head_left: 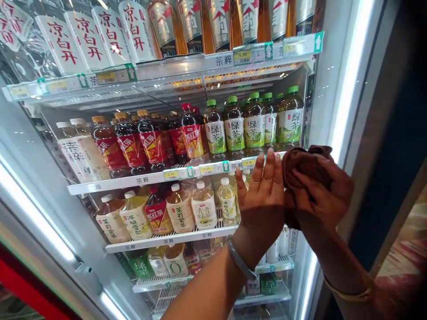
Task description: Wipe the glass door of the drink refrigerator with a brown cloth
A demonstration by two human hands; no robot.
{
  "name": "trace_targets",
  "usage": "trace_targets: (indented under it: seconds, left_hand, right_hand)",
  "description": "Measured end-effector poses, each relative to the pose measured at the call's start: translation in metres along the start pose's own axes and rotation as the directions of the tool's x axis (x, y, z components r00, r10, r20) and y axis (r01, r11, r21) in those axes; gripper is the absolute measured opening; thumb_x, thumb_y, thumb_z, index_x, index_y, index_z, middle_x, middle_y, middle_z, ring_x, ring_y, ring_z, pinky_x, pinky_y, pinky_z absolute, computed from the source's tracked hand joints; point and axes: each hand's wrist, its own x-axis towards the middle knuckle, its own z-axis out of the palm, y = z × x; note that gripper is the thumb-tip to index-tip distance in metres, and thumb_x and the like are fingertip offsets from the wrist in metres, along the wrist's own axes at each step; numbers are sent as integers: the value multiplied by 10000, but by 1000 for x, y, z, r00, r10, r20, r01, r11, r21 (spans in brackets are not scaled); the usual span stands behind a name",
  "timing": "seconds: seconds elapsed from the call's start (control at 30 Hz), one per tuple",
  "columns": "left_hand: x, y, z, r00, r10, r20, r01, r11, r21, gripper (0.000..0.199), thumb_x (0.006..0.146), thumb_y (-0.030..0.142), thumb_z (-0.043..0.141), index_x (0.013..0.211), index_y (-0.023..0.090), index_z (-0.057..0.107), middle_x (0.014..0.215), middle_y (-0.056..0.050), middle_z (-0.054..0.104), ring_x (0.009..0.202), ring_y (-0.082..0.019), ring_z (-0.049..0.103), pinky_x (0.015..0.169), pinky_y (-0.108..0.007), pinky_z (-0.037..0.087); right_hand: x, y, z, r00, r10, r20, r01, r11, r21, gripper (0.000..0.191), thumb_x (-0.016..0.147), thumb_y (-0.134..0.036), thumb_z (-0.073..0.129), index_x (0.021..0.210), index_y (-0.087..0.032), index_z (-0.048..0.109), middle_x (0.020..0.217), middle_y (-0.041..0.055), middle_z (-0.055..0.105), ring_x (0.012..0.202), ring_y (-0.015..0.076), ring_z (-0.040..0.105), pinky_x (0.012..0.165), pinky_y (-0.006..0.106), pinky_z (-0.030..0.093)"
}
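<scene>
My left hand (262, 195) lies flat with its fingers stretched upward against the glass door (187, 95) of a lit drinks cooler. Nothing is in that hand, and a grey bangle (240, 258) circles its wrist. Just to the right, my right hand (322, 202) has its fingers wrapped round a bunched dark brown cloth (305, 166). The cloth sits at the glass near the door's right side, and part of it hangs below the fingers. A yellowish band (348, 294) is on the right wrist. Behind the glass, green tea bottles (254, 124) stand just above my left fingertips.
Shelves inside hold red-labelled tea bottles (153, 142), clear water bottles (133, 33) and pale-labelled bottles (204, 209). Price tags line the shelf edges (143, 180). Bright light strips (350, 75) run down both sides. A dark frame (387, 146) stands at the right, a red edge (26, 289) lower left.
</scene>
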Motion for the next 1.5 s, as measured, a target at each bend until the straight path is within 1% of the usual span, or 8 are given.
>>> trace_targets:
  seconds: [0.17, 0.37, 0.57, 0.73, 0.97, 1.2, 1.37, 1.5]
  left_hand:
    - [11, 10, 8, 997, 19, -79, -22, 999, -35, 544, 1046, 227, 445, 1573, 94, 471, 1679, -95, 382, 1629, -235, 212, 1367, -478, 73]
    - [10, 8, 11, 994, 67, -85, -70, 997, -35, 587, 1009, 113, 398, 1594, 109, 439, 1687, -66, 380, 1619, -233, 265, 1370, -476, 71]
    - [15, 15, 11, 995, 34, -93, -39, 998, -50, 533, 1054, 214, 366, 1553, 80, 497, 1674, -83, 390, 1643, -236, 162, 1365, -515, 5]
    - [18, 16, 11, 993, 115, -23, -116, 993, -34, 578, 999, 163, 402, 1566, 80, 480, 1689, -82, 371, 1642, -236, 179, 1363, -497, -15]
    - [48, 25, 17, 979, 192, -73, -194, 980, -31, 548, 1022, 181, 366, 1538, 77, 518, 1680, -84, 399, 1575, -231, 386, 1365, -459, 3]
    - [56, 32, 17, 979, 199, -54, -200, 979, -27, 544, 1049, 216, 341, 1552, 75, 497, 1679, -97, 408, 1563, -231, 410, 1372, -463, 69]
    - [71, 33, 17, 982, 188, -36, -189, 981, -42, 571, 1026, 216, 371, 1557, 29, 469, 1687, -125, 388, 1578, -251, 382, 1365, -480, 174]
    - [97, 20, 9, 985, 166, -55, -167, 986, -26, 586, 1030, 233, 392, 1569, 11, 443, 1667, -144, 428, 1575, -279, 387, 1331, -485, 302]
  right_hand:
    - [-10, 1, -3, 997, -64, -48, 65, 997, 34, 484, 895, -309, 709, 1378, -322, 688, 1383, 73, 684, 1345, 378, 596, 1179, 658, 456]
    - [1, 30, -23, 997, -69, -46, 59, 981, -187, 503, 927, -215, 667, 1336, -509, 682, 1565, -43, 553, 1427, 352, 531, 1180, 689, 411]
    - [15, 7, -6, 994, -107, -32, 104, 991, -81, 469, 928, -205, 636, 1374, -338, 692, 1447, 45, 656, 1351, 323, 602, 1177, 595, 458]
    - [-7, 43, -33, 983, -181, 26, 182, 969, -165, 433, 869, -224, 706, 1275, -371, 733, 1485, 35, 626, 1359, 371, 605, 1099, 652, 515]
    - [64, 37, -22, 985, -138, -107, 108, 962, -250, 384, 931, -207, 597, 1245, -375, 743, 1524, 49, 581, 1406, 362, 557, 1156, 687, 449]
    - [19, 53, -37, 950, -309, 53, 313, 924, -219, 309, 915, -189, 626, 1184, -274, 751, 1549, 65, 561, 1444, 332, 524, 1174, 583, 458]
    - [85, 46, -28, 974, -226, -16, 214, 941, -260, 296, 961, -244, 572, 1191, -281, 754, 1553, 81, 553, 1440, 312, 522, 1194, 611, 420]
    - [113, 19, -10, 950, -311, 5, 305, 928, -213, 350, 945, -235, 575, 1257, -270, 731, 1517, 92, 589, 1438, 332, 527, 1187, 610, 432]
